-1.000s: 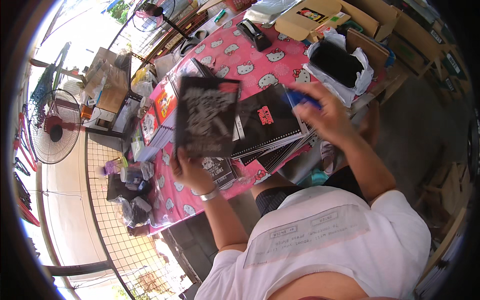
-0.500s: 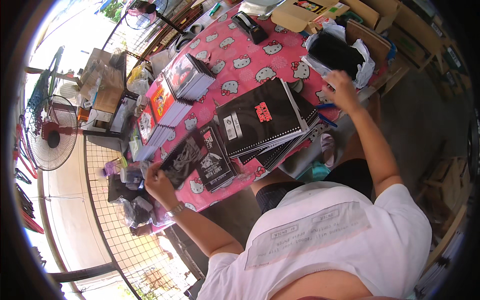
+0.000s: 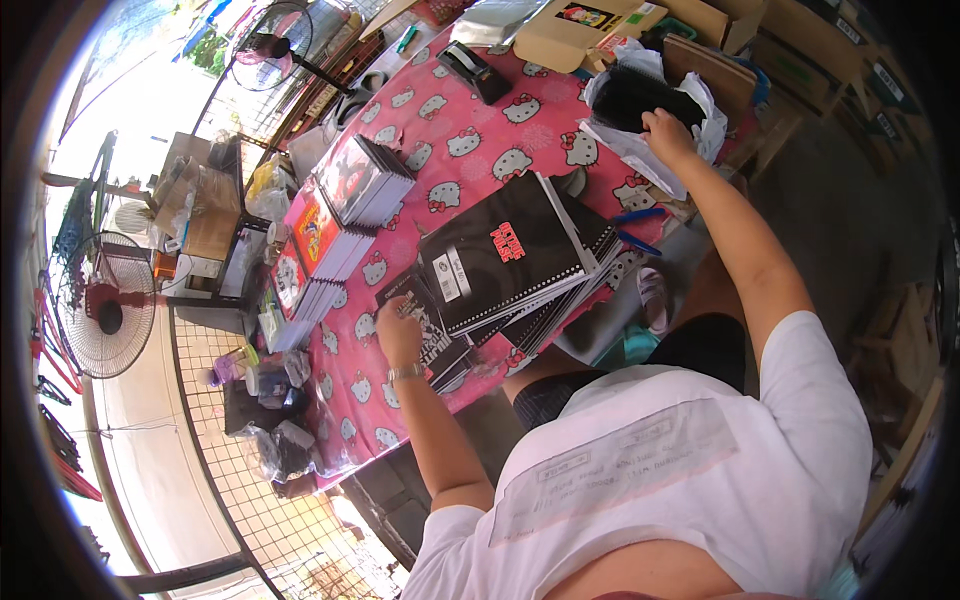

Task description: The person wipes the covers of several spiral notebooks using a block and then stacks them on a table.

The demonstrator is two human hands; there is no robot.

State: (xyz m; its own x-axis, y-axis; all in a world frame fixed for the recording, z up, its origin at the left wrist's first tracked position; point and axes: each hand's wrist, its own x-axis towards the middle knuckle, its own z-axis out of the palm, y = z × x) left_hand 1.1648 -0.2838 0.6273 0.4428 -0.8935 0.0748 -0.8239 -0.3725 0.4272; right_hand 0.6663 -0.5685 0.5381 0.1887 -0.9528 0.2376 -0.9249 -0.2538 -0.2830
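My left hand (image 3: 400, 338), a watch on its wrist, is over a small stack of black printed covers (image 3: 436, 352) at the table's near edge. Its fingers are bent and closed; whether they pinch the top cover I cannot make out. Right beside it lies a pile of black spiral-punched notebooks (image 3: 508, 262) with a red title and a white label, stacked slightly askew. My right hand (image 3: 668, 138) reaches to the far right, fingers closed at the edge of a dark bundle (image 3: 640, 98) in an opened white plastic wrapper (image 3: 712, 125). What those fingers grip is too small to tell.
Stacks of bound notebooks with coloured covers (image 3: 325, 240) stand along the left of the pink patterned tablecloth (image 3: 455, 140). A black tape dispenser (image 3: 474, 72) sits farther back. Blue-handled tool (image 3: 638, 228) lies right of the notebooks. Cardboard boxes (image 3: 815, 60) fill the far right.
My left hand has moved right onto the cover stack; the glossy dark sheet it held out to the left no longer shows there. My right hand has moved farther away, to the dark bundle.
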